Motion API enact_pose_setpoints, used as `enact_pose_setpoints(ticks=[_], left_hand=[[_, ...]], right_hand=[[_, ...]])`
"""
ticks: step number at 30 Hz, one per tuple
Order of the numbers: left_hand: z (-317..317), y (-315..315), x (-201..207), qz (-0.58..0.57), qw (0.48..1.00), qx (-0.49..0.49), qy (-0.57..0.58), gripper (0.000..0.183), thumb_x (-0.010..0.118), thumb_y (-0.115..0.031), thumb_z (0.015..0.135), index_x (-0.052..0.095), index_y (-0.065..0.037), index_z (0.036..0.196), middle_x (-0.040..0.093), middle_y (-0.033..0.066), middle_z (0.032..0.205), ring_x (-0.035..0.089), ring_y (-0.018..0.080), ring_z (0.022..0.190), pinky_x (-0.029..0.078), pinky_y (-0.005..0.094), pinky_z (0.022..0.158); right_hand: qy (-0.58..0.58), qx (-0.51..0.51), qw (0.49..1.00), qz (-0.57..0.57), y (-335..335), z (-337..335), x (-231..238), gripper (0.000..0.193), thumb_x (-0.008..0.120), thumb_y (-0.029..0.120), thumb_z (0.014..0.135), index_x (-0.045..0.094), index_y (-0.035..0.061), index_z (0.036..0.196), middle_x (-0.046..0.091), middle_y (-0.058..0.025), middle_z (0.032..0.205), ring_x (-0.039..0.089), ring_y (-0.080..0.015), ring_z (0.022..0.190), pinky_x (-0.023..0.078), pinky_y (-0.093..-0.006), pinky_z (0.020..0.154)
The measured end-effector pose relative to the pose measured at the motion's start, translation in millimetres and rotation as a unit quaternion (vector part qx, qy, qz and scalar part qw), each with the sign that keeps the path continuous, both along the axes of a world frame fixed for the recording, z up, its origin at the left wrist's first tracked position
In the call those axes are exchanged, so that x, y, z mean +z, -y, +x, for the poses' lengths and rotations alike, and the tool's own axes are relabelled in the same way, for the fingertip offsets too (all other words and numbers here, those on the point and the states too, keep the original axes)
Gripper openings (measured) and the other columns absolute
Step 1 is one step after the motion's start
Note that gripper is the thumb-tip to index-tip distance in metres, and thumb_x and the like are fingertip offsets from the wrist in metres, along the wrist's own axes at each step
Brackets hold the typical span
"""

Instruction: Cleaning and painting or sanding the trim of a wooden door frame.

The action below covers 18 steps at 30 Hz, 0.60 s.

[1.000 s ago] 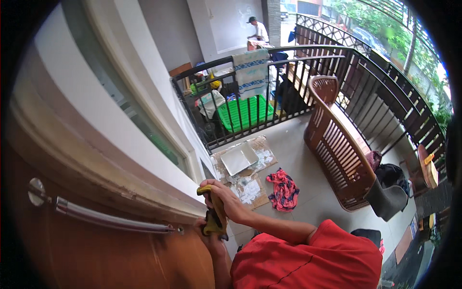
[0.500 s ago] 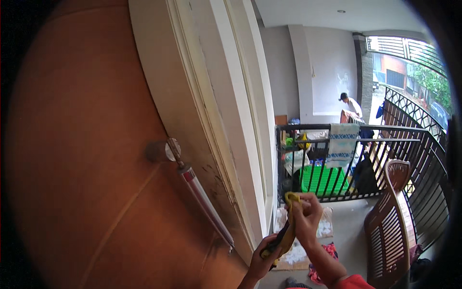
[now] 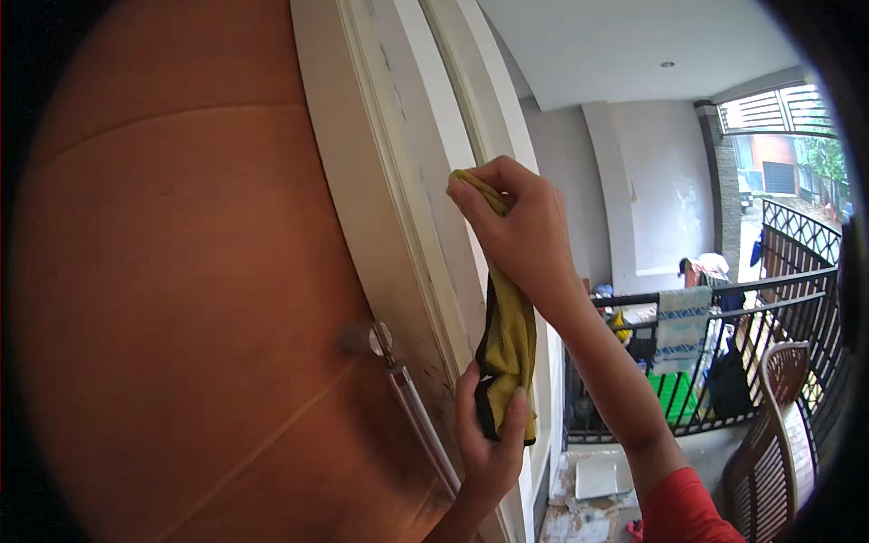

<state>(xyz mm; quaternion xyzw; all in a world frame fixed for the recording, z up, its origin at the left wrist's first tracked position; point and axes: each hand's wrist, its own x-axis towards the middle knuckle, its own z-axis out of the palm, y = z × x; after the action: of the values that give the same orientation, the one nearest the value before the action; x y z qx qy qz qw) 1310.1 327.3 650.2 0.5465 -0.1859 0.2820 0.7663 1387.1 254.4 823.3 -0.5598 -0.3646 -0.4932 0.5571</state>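
Observation:
A folded yellow-green cloth (image 3: pixel 512 330) with dark edging hangs stretched between my two hands, in front of a cream door frame (image 3: pixel 385 181). At the top, my right hand (image 3: pixel 518 217) pinches one end of it close to the frame's white moulding. Lower down, my left hand (image 3: pixel 491 433) grips the other end between thumb and fingers. To the left of the frame is a broad orange-brown door or panel (image 3: pixel 190 271). A metal tube handle (image 3: pixel 424 425) on a round mount runs down it beside my left wrist.
Beyond the frame, a black metal railing (image 3: pixel 724 303) carries a white and blue towel (image 3: pixel 682 328). A green crate (image 3: pixel 674 395) shows behind its bars. On the right stands a brown plastic chair (image 3: pixel 769 452). A person (image 3: pixel 704 270) bends over farther back.
Both hands have risen with the cloth, the right much higher, so the cloth is now drawn out lengthwise. My view has shifted, and the person behind the railing has bent lower.

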Motion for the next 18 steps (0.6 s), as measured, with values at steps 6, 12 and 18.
enact_pose_setpoints(ticks=[6,12,18], left_hand=[[5.6,-6.9,62.5,0.237,0.856,0.38,0.258,0.039,0.06,-0.001,0.076,0.051,-0.001,0.114,0.05,0.0158,0.105,0.052,0.0245,0.095,0.042,0.0333,0.083],[8.1,-9.3,87.8,0.339,0.797,0.412,0.284,0.038,0.061,-0.001,0.074,0.054,-0.002,0.111,0.052,0.0143,0.102,0.053,0.027,0.093,0.043,0.0347,0.083],[29.6,3.8,123.9,0.343,0.801,0.377,0.312,0.04,0.063,-0.009,0.079,0.049,0.003,0.115,0.051,0.0163,0.105,0.052,0.0283,0.096,0.041,0.0364,0.085]], right_hand=[[0.037,0.075,0.996,-0.006,2.2,-7.2,0.9,0.034,0.066,0.015,0.078,0.059,-0.0008,0.107,0.062,-0.0121,0.084,0.06,-0.0137,0.077,0.047,-0.0272,0.069],[0.133,0.047,0.989,0.048,14.0,1.8,3.6,0.034,0.056,0.0,0.08,0.056,0.0022,0.114,0.058,-0.0135,0.089,0.059,-0.023,0.08,0.045,-0.0281,0.072],[0.296,-0.081,0.937,0.166,37.9,29.3,74.3,0.024,0.053,-0.001,0.08,0.061,0.0024,0.102,0.054,-0.0186,0.09,0.055,-0.0354,0.079,0.045,-0.0394,0.072]])
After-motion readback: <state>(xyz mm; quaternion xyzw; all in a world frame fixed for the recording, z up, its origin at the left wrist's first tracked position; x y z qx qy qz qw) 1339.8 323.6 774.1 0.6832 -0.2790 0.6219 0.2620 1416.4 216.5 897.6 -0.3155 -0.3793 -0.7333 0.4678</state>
